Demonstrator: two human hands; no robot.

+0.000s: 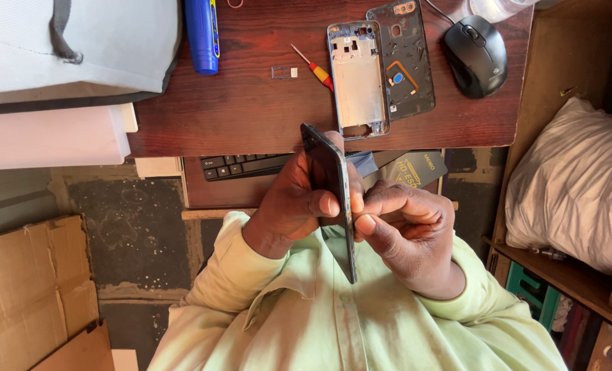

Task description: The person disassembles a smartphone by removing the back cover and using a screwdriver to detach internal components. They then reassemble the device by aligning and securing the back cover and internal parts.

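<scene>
Head view: hands (350, 209) gripping phone (331, 189) (edge-on)

Dark reddish wooden desk (251, 110), bearing: blue phone mid-frame (358, 79) beside dark phone back cover (409, 58); small red-and-yellow screwdriver (314, 67); SIM tray (284, 72); black computer mouse (476, 55); blue cylindrical tube (202, 34); grey bag (72, 45) at the left edge. Pull-out shelf beneath: black keyboard (240, 165)

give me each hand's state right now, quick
Left hand: closed around the dark phone, held edge-on.
Right hand: fingertips pinched at the phone's edge, helping hold it.
</scene>
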